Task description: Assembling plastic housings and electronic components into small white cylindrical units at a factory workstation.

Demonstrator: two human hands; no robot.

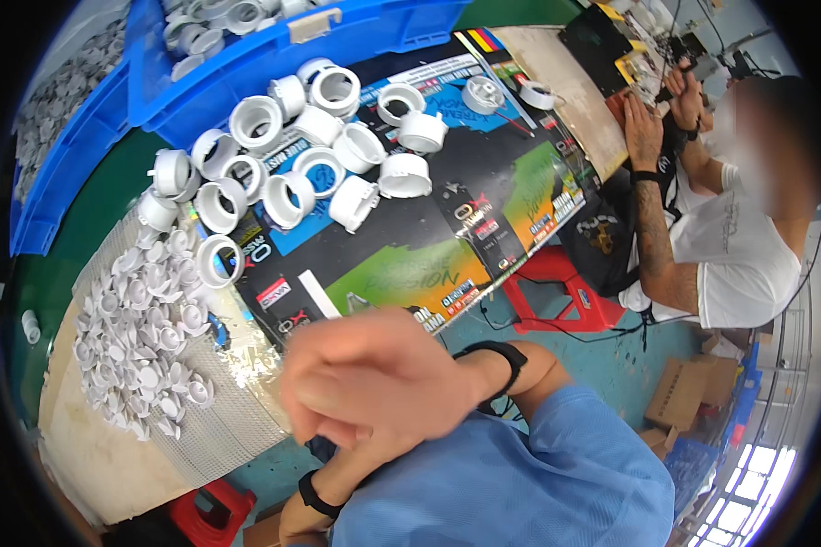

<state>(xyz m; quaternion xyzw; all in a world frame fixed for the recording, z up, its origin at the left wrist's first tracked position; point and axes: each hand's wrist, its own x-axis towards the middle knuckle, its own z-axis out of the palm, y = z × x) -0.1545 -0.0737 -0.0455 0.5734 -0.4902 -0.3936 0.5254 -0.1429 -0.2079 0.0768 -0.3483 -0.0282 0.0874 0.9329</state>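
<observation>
My right hand (406,369) is over the near edge of the table, its fingers curled and blurred. It overlaps my left hand (374,453), whose fingers are mostly hidden behind it. Whatever may be between the hands does not show. Beyond them, a printed black, green and orange sheet (401,246) covers the tabletop. Several white plastic rings (354,202) stand and lie across its far left part. To the left of my hands spreads a heap of small white cup-shaped pieces (141,333), partly on a mesh mat (233,428).
Behind the rings is a blue crate (255,68) of similar parts; another blue crate (41,219) at left holds small pieces. At right, a person's hand (643,132) works at the table. Red stools (556,292) and a cardboard box (689,392) are on the floor.
</observation>
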